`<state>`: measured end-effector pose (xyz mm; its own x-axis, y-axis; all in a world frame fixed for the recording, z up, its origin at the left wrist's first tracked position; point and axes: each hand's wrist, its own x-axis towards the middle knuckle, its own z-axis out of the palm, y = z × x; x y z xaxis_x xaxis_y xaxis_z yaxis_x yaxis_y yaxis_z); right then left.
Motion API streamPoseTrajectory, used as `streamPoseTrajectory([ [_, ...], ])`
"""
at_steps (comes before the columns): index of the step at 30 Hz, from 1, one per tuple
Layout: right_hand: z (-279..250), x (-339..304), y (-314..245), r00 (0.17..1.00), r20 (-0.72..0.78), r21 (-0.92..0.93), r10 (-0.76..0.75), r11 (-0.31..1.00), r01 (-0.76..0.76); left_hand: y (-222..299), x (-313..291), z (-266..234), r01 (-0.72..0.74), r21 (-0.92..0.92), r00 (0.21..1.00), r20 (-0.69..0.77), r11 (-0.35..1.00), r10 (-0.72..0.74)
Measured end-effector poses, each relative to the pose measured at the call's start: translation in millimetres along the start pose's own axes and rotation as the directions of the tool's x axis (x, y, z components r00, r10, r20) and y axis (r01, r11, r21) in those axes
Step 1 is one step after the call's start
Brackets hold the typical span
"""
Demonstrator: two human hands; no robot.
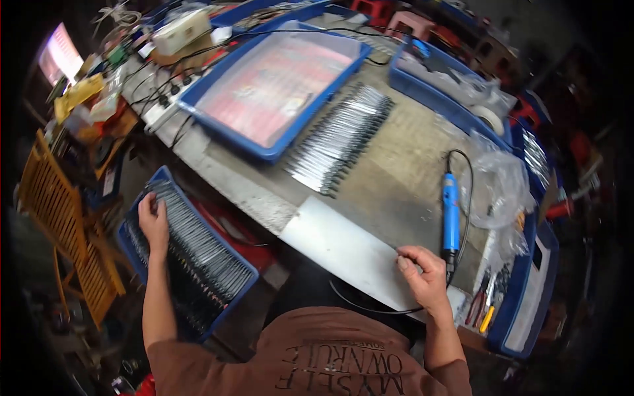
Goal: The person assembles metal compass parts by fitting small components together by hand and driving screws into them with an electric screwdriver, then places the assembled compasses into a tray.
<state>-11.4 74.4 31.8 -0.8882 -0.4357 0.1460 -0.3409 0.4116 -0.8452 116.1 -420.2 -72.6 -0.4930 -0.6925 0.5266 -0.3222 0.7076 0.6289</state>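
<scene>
My left hand (154, 221) reaches down over a blue bin (242, 285) at the left, below the table's edge. Its thumb and fingers look apart, among slim silver pieces with dark ends (195, 228) packed in rows. My right hand (424, 272) rests at the right end of a white sheet (343, 254) on the table's near edge. Thumb and forefinger are pinched together there; anything between them is too small to make out. Just beside that hand stands a blue electric screwdriver (450, 214) with a black cable.
Similar silver pieces (340, 138) lie in a slanting row mid-table. Behind them sits a blue tray (269, 153) with a clear liner. Plastic bags (495, 185) and pliers (477, 305) lie at the right. A wooden folding chair (59, 211) stands at the left.
</scene>
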Motion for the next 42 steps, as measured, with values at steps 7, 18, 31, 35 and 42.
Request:
streamPoseTrajectory([
  [7,-61.8,0.7,35.7,0.939,-0.338,-0.428,-0.059,0.899,-0.097,68.6,-34.4,5.2,0.030,-0.244,0.990,0.141,0.969,0.005],
  [18,-66.1,24.6,46.8,0.914,-0.232,-0.738,0.334,0.551,-0.389,136.9,-50.9,23.2,-0.161,-0.342,0.939,0.237,0.926,0.251],
  [31,-70.3,-5.9,52.6,0.835,-0.498,0.373,0.235,0.927,-0.039,148.3,-73.5,6.6,-0.148,-0.328,0.938,0.253,0.933,0.237],
  [35,-77.7,-13.8,29.5,0.792,-0.565,0.645,0.232,0.723,0.248,161.7,-78.0,13.7,-0.153,-0.366,0.918,0.291,0.918,0.269],
  [42,-79.5,-12.0,31.0,0.759,-0.608,0.742,0.233,0.508,0.438,203.8,-85.8,38.3,-0.128,-0.508,0.874,0.348,0.852,0.339],
])
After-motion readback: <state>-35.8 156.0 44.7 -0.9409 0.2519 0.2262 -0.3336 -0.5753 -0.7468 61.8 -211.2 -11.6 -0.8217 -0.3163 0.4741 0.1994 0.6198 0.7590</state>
